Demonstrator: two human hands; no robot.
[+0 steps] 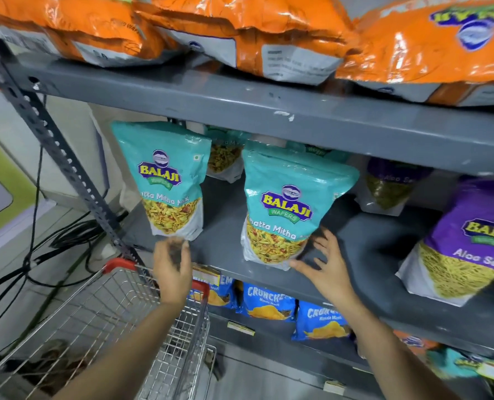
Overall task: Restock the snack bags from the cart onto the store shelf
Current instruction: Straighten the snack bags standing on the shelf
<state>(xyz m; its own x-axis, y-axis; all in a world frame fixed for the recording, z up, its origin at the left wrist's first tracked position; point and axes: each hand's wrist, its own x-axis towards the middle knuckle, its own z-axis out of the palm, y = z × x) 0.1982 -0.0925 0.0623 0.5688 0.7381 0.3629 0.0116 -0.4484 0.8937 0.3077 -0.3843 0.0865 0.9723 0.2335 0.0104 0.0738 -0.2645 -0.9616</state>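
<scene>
Two teal Balaji Khatta Mitha Mix bags stand upright on the grey middle shelf (220, 249): one at the left (165, 180), one at the centre (289, 209). My left hand (172, 269) hovers just below the left bag's bottom edge, blurred, fingers apart, holding nothing. My right hand (325, 267) is spread open at the centre bag's lower right corner, fingertips touching or nearly touching it. The wire cart (101, 319) with a red rim sits at lower left; its visible basket shows no bags.
More teal bags stand behind. Purple Aloo Sev bags (465, 243) fill the shelf's right side. Orange bags (269, 33) lie on the top shelf. Blue Crunchex bags (266, 301) sit on the shelf below. Black cables (46, 249) trail on the floor at left by the slotted upright.
</scene>
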